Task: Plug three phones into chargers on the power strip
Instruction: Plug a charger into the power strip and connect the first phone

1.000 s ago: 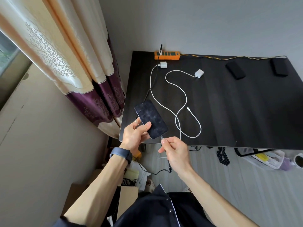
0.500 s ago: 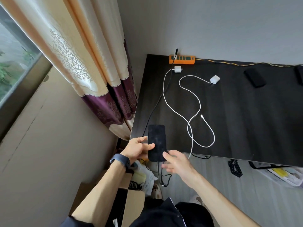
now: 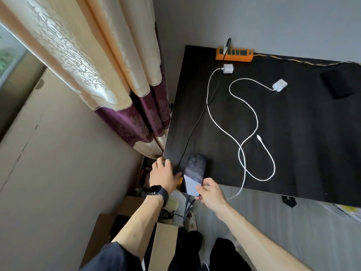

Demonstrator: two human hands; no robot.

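The first phone [image 3: 195, 171] is being set down at the near left corner of the dark table [image 3: 293, 153]. Its far half is laid on the tabletop, while its near end is hung out past the table's edge. That near end is pinched by the right hand [image 3: 210, 190], thumb on the glass and fingers curled beneath. A black cable [image 3: 197, 124] can be traced from the orange power strip [image 3: 234, 54] at the back wall down to this corner, then dropped over the edge below the phone. The plug itself is hidden by the fingers, so its seating cannot be confirmed.

The left hand [image 3: 164, 176] is laid on the very corner, fingers loosely bent, and nothing is seen clasped in it. Whether the cable is pinned under the thumb cannot be told.

Phone one is judged all but done. A push inward is called for first, since an overhanging phone could be dragged off by the hanging cable. Next, a white charger [image 3: 228, 68] just beside the strip is to be plugged in, with its mate [image 3: 280, 85] to follow.

A second phone [image 3: 338, 83] is seen at the far right, and a third is not in view. Open tabletop is left between the looped white cable [image 3: 252, 112] and that phone. The curtain [image 3: 97, 75] is hung close on the left.
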